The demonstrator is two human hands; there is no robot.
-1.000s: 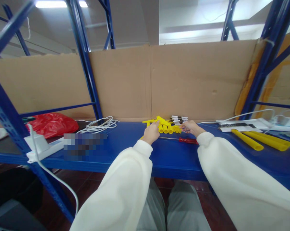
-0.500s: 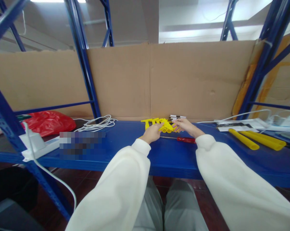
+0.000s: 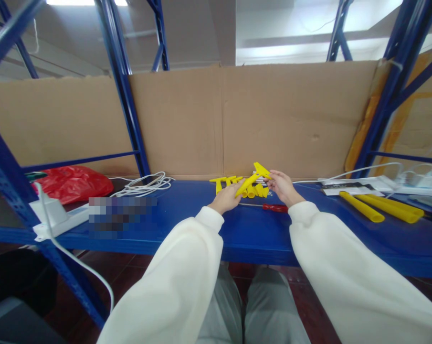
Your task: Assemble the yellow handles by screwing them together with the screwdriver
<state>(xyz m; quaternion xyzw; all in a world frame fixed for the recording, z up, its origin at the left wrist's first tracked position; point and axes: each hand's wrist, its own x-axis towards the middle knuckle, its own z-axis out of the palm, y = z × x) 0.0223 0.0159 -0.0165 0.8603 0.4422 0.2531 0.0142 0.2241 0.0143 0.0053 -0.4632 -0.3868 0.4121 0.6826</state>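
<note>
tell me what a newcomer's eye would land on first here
Probably the bright yellow T-shaped piece, its stem in the left hand and its head close by the right hand. Next, perhaps, the red screwdriver handle lying on the blue shelf below the hands, then the glossy red bag off to the left.

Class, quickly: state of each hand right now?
Left hand: closed, holding a yellow T-shaped plastic-looking piece.
Right hand: at its crosspiece; grip cannot be told.
</note>
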